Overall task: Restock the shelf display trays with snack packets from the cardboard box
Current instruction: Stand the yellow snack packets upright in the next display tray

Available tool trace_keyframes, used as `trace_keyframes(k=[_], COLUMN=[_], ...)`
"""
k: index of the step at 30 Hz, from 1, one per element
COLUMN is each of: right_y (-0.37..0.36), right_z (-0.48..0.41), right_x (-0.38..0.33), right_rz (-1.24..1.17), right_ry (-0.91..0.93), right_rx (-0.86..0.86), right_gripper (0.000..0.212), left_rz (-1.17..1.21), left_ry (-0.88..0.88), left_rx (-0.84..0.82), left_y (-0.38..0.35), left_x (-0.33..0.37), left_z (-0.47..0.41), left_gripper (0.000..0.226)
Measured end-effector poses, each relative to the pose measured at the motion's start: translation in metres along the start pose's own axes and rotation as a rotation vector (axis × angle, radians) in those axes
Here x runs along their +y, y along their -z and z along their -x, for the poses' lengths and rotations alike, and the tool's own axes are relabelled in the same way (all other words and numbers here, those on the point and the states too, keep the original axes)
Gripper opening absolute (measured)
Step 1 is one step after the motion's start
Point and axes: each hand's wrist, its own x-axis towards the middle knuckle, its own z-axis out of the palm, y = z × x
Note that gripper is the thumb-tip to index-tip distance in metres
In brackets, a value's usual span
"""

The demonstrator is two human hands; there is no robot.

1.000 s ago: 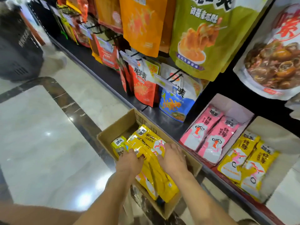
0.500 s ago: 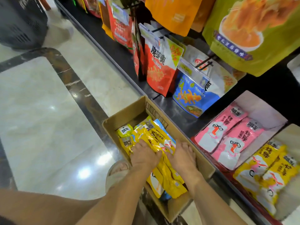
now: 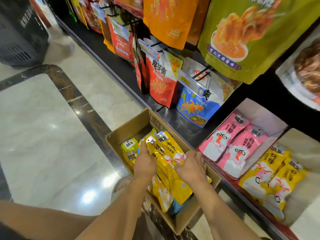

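Noted a blue bag (image 3: 195,104) hanging low on a hook. Saw a red bag (image 3: 161,84) just beside it on the left, and a clear price tag (image 3: 190,80) across its top. Spotted an orange bag (image 3: 169,19) above it and a large green bag (image 3: 251,35) above and to its right. Found pale marble floor (image 3: 43,135) with a dark inlaid strip (image 3: 83,108) well left of it. Made out a black slotted container (image 3: 20,32) far to its upper left.

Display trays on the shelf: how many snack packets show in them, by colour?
Pink packets: 2
Yellow packets: 2
Total: 4, counting only those that show on top.
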Motion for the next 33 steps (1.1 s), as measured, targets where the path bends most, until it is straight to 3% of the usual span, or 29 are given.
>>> trace_keyframes(k=[8,14,18,22,33], right_y=[0.036,0.064,0.084,0.099,0.128], right_z=[0.028,0.044,0.056,0.066,0.091], right_x=[0.013,0.045,0.070,0.106,0.201], right_rz=[-0.382,-0.798,-0.859,-0.910,-1.135], right_ry=[-0.028,-0.013,-0.059,-0.116,-0.366], right_rx=[0.104,0.190,0.271,0.365,0.600], right_gripper=[0.060,0.067,0.038,0.015,0.004], left_rz=[0.368,0.514,0.475,0.497,0.427], left_ry=[-0.061,-0.109,-0.162,-0.214,-0.318], left_rx=[0.100,-0.052,-0.150,-0.281,-0.493], left_y=[0.027,0.007,-0.011,-0.038,-0.128], left_x=[0.043,0.082,0.103,0.124,0.171], left_z=[0.017,0.038,0.060,0.082,0.122], left_gripper=[0.019,0.014,0.004,0.011,0.012])
